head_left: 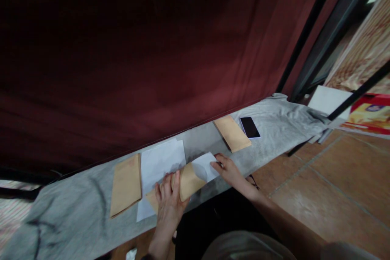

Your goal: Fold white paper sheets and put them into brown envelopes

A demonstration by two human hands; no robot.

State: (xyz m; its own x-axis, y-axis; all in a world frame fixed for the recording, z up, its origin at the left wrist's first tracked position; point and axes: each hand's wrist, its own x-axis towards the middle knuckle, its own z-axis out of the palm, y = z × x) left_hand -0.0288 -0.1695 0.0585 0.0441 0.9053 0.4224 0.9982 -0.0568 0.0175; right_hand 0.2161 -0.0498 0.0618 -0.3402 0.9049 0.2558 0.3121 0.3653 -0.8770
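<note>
My left hand [170,197] is closed over a brown paper envelope [190,182], its fingers lying across the upper side. From the envelope's open right end sticks a folded white paper [207,164], partly inside. The fingers of my right hand [228,170] pinch the outer edge of that paper. Beneath the envelope and my left hand lies a stack of white paper sheets [163,156]. To the left of the sheets rests a stack of brown envelopes [125,185]. Another brown envelope stack [233,134] lies beyond my right hand.
A grey cloth [76,207] covers the long narrow surface, wrinkled at its right end. A dark-screened phone [250,127] lies by the right envelopes. A dark red curtain-like sheet [152,57] rises behind. Black poles [307,32] and a red box [370,113] are at right, above tiled floor [329,187].
</note>
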